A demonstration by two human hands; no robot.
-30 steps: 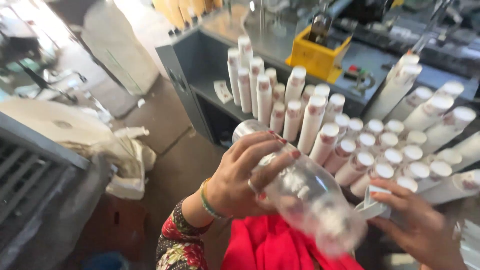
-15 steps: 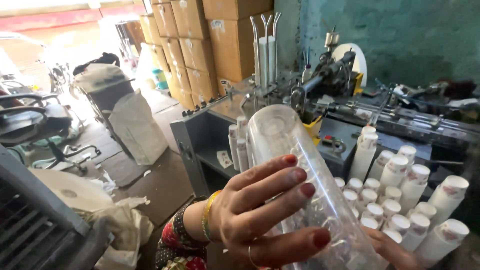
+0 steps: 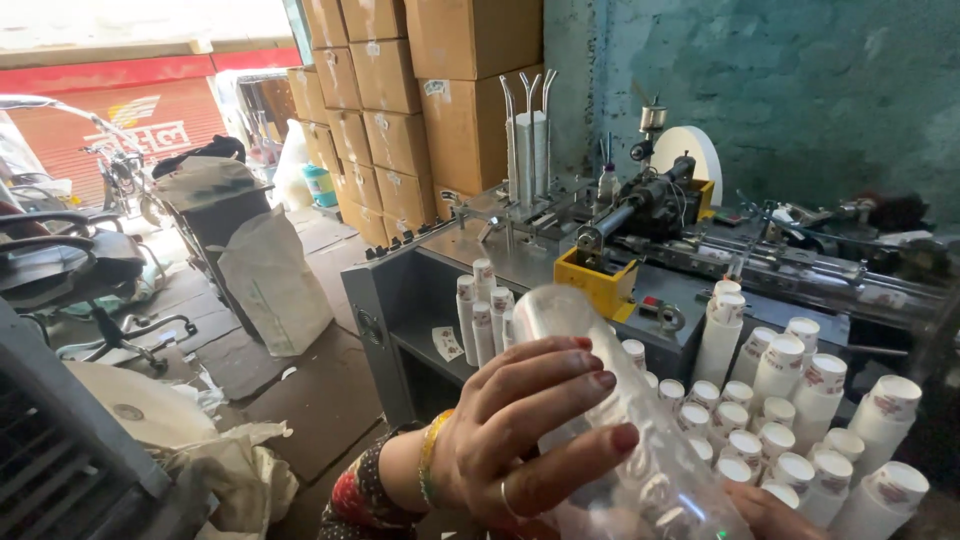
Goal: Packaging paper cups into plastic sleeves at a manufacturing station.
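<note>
My left hand [image 3: 520,430] wraps around a long stack of paper cups in a clear plastic sleeve [image 3: 620,420], which points up and away from me. Only a small part of my right hand [image 3: 775,510] shows at the bottom edge, under the lower end of the sleeve, and its grip is hidden. Several upright stacks of white paper cups [image 3: 790,400] stand just beyond the sleeve, to the right.
A grey cup-making machine [image 3: 640,220] with a yellow box [image 3: 597,280] stands behind the stacks. Cardboard cartons [image 3: 420,110] are piled at the back. A sack [image 3: 272,280] and an office chair [image 3: 70,270] stand on the floor at left.
The view has lifted from the cup stacks towards the machine and cartons. The sleeved stack stays in my left hand and now sits lower in view.
</note>
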